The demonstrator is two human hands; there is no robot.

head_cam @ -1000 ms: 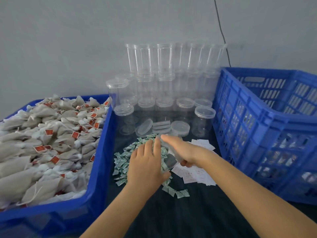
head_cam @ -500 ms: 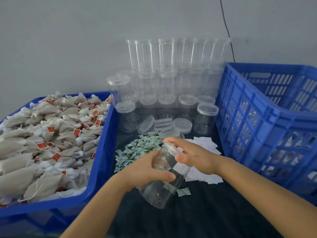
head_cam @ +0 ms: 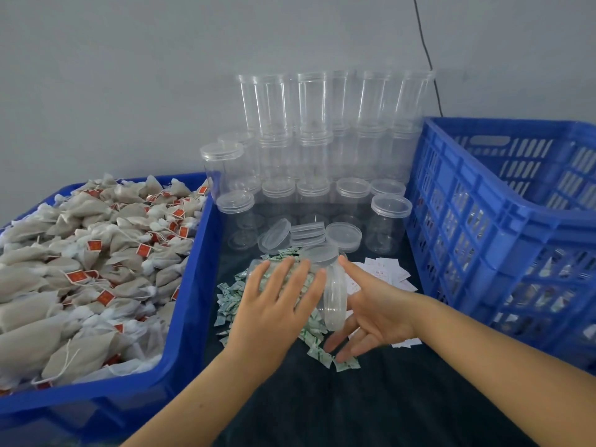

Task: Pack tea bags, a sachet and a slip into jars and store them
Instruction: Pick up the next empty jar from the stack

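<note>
Clear plastic jar (head_cam: 290,285), lying tilted over the green-and-white sachet pile (head_cam: 232,298), is steadied under the flat-fingered left hand (head_cam: 274,304). Just right of its lid (head_cam: 335,301), the right hand (head_cam: 371,311) is spread, gripping nothing. With no real grip, the smooth jar could roll and scatter sachets towards the near edge.

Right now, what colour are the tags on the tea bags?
Red, on the tea bags in the head view.
</note>
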